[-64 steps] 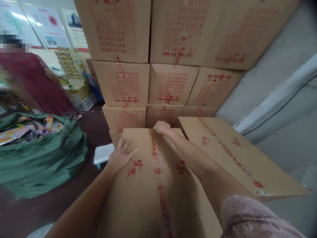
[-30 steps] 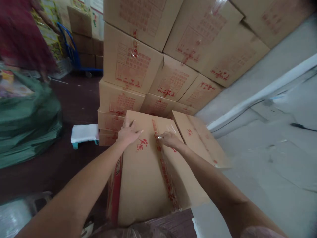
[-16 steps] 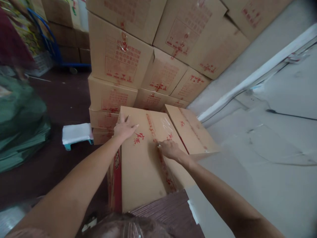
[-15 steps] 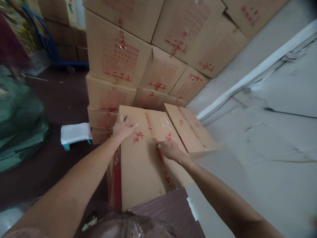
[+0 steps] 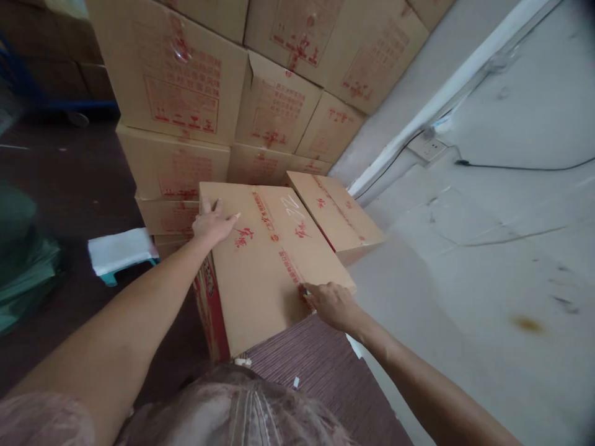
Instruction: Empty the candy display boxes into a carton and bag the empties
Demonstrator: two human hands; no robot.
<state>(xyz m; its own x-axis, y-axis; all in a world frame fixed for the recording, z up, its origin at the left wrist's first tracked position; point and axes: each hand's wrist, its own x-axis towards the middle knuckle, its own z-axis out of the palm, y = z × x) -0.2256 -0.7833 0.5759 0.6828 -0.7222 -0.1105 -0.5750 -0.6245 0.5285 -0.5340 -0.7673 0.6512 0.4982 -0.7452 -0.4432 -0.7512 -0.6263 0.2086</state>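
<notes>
Stiff and probably heavy, the taped carton (image 5: 260, 279) looks best gripped under its corners; the left hand (image 5: 211, 224) lies wide on top, the right hand (image 5: 332, 303) curls narrow at its seam.

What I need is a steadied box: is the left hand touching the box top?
Touching. The head view shows the left hand lying flat, palm down, on top of the box at its far end, with no gap between them.
</notes>
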